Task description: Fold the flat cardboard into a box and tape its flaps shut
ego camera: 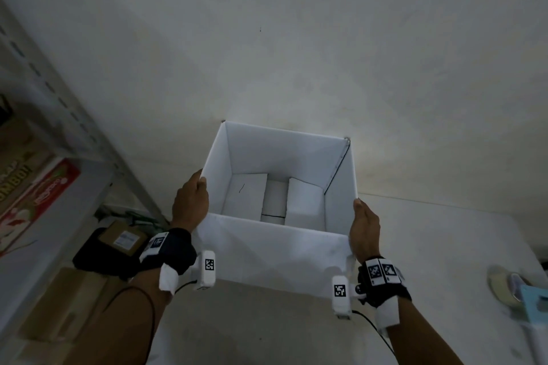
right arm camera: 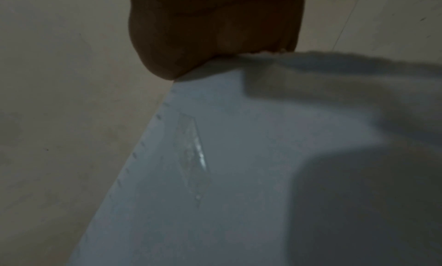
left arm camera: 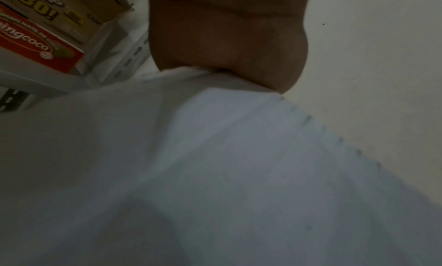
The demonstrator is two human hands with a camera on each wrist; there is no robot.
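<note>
A white cardboard box is held up in front of me with its open top facing me. Folded flaps form its floor, with a gap between them. My left hand grips the left wall, thumb at the rim. On the opposite wall sits my right hand, thumb along the top edge; its fingers are hidden behind the box. The left wrist view shows the palm against the box wall. In the right wrist view the palm meets the wall, which carries a strip of clear tape.
A tape roll lies on the white table at the right, beside a light blue object. A metal shelf rack with a red carton stands at the left. Brown boxes and a dark bag lie below it.
</note>
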